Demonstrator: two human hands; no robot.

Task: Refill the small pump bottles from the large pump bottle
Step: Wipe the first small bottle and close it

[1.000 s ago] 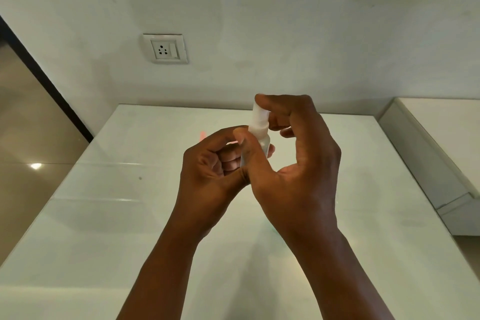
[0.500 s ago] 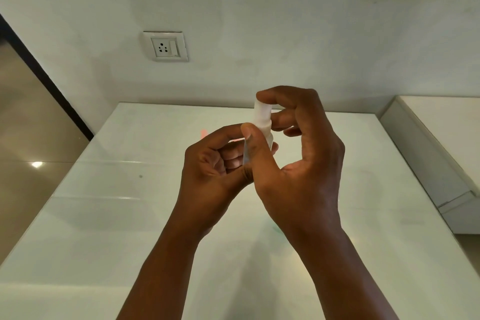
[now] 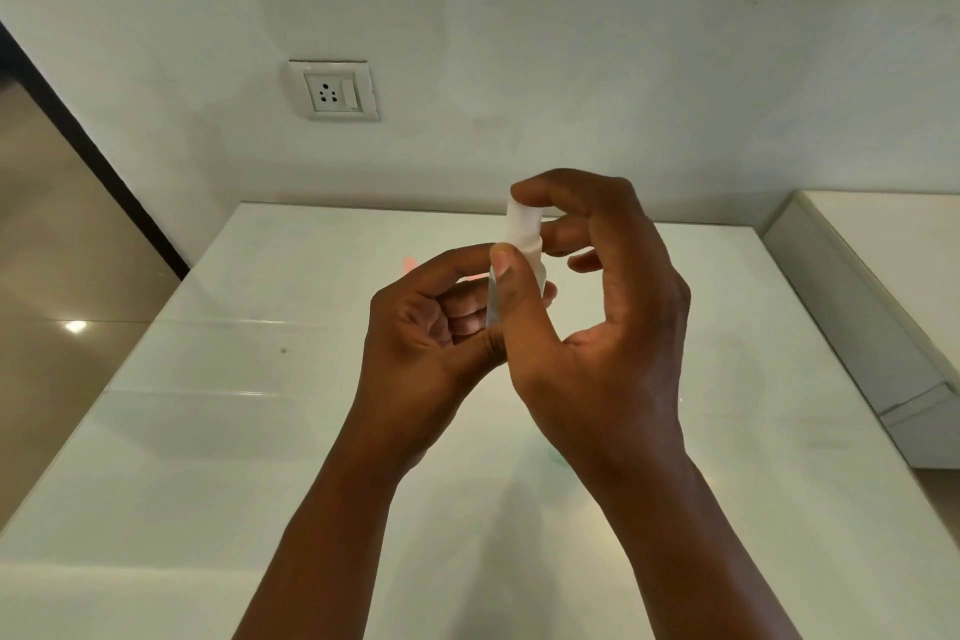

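Both hands meet above the middle of a white glossy table (image 3: pixel 218 431). My left hand (image 3: pixel 431 322) is wrapped around the lower body of a small pump bottle (image 3: pixel 524 234), which is mostly hidden in its fist. Only the bottle's white top sticks up. My right hand (image 3: pixel 602 327) pinches that white top between thumb and forefinger, the other fingers loosely spread behind it. The bottle is held upright in the air, off the table. The large pump bottle is not in view.
A white wall with a socket and switch plate (image 3: pixel 333 91) stands behind the table. A white ledge or cabinet (image 3: pixel 852 307) borders the table on the right. Brown floor (image 3: pixel 47 276) lies past the left edge. A faint pink mark (image 3: pixel 410 264) shows on the tabletop.
The hands and bottle have risen slightly. My right forefinger has shifted over the white top while the thumb stays on its side.
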